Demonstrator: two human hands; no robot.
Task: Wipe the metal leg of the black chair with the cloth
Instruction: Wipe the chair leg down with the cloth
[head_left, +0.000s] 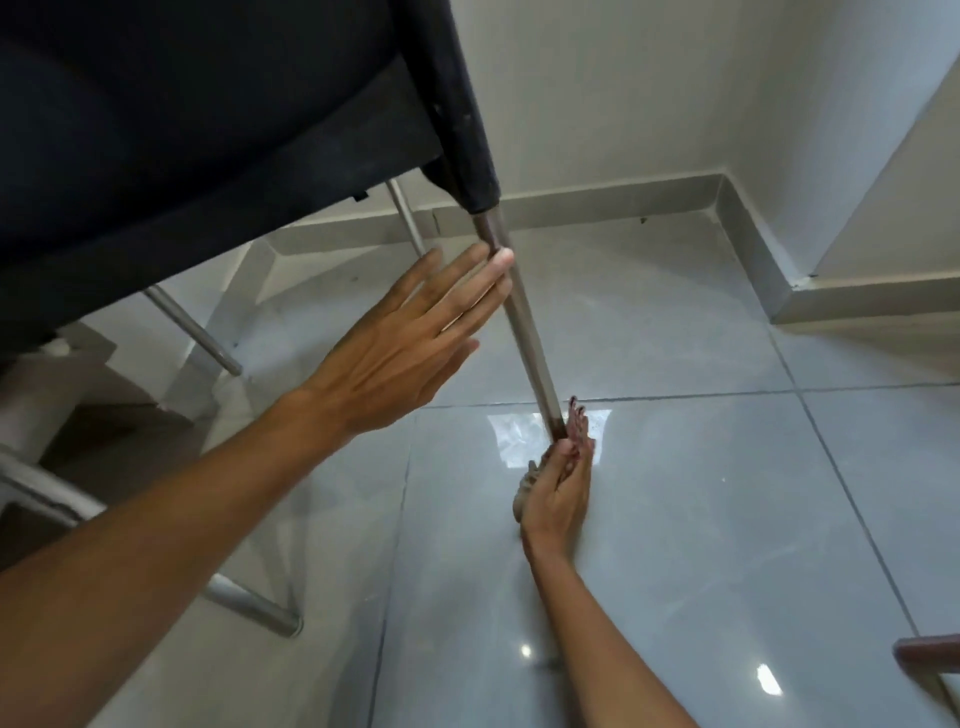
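Here my right hand (558, 480) sits at the very foot of the metal leg (524, 322), fingers curled around it with the cloth (525, 486) bunched between palm and tube; only a grey scrap of the cloth shows just left of the leg's foot. My left hand (415, 338) is spread flat, fingers straight, their tips touching the leg just below the black chair (208, 130) frame.

The main risk, as I judge it, is the chair shifting: the leg slants and the floor (675, 519) tiles are glossy, so a hard pull along the tube could skid the foot sideways, since my flat left hand only props the leg and does not grip it. The cloth could also slip out of my curled fingers, as little of it is visible in the grasp.

Right of the leg the floor lies open as far as the skirting (597, 208) and the wall corner, so my arm has room there. Left of the leg the other chair legs (197, 332) stand near, crowding my left forearm.
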